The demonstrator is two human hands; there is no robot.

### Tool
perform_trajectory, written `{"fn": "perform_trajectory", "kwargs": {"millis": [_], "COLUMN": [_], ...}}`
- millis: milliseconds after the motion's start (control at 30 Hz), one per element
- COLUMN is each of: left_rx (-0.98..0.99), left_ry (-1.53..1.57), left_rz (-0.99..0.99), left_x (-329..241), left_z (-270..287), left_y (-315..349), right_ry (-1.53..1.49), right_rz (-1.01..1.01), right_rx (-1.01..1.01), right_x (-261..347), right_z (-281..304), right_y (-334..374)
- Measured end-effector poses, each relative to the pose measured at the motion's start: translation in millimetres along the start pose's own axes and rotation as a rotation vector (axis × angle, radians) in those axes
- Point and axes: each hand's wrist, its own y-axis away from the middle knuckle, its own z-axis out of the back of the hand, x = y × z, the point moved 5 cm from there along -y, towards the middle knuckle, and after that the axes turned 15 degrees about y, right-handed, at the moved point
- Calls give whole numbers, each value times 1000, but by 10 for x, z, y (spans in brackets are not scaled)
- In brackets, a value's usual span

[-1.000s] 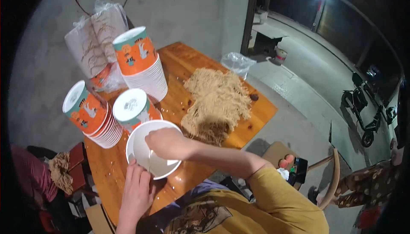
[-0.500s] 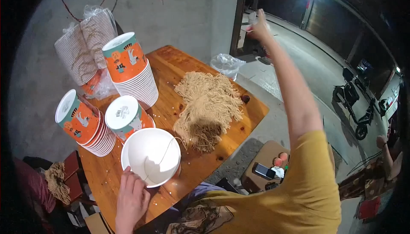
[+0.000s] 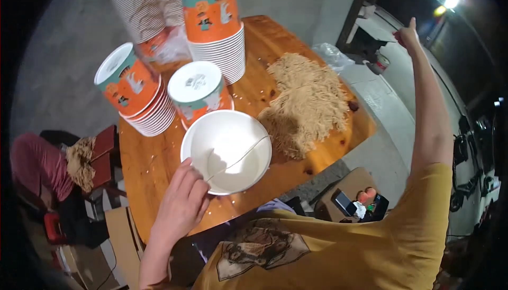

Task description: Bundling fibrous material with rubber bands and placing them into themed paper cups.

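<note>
- Steadying the white paper bowl [image 3: 226, 151] at its near rim, the left hand [image 3: 182, 205] lay with fingers loosely together against the edge, not clamped.
- One noodle strand [image 3: 238, 157] lay across the bowl, which sat on the wooden table [image 3: 159, 157] beside the noodle pile [image 3: 309, 102].
- Raised far off, the right hand [image 3: 408, 35] looked closed, thumb up, holding nothing visible.
- Judged best: brace the rim firmly; light bowls tip easily.

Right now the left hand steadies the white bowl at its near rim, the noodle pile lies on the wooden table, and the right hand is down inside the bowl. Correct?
Not quite. In the head view the right hand is raised high, far from the white bowl. The left hand does touch its near rim, and the noodle pile lies on the wooden table.
</note>
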Motion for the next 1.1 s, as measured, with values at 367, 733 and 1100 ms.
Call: {"fn": "perform_trajectory", "kwargs": {"millis": [367,733,1100], "left_rx": [-16,-62,-69], "left_ry": [-151,-352,-461], "left_rz": [10,-81,-59], "left_x": [56,447,627], "left_z": [172,441,642], "left_y": [178,375,415], "right_ry": [226,-448,-1621], "right_rz": [806,367,263], "right_rx": [1186,1331,1453], "right_x": [1113,752,798], "right_z": [-2109,-2227,-1850], "right_y": [3678,4402,4019]}}
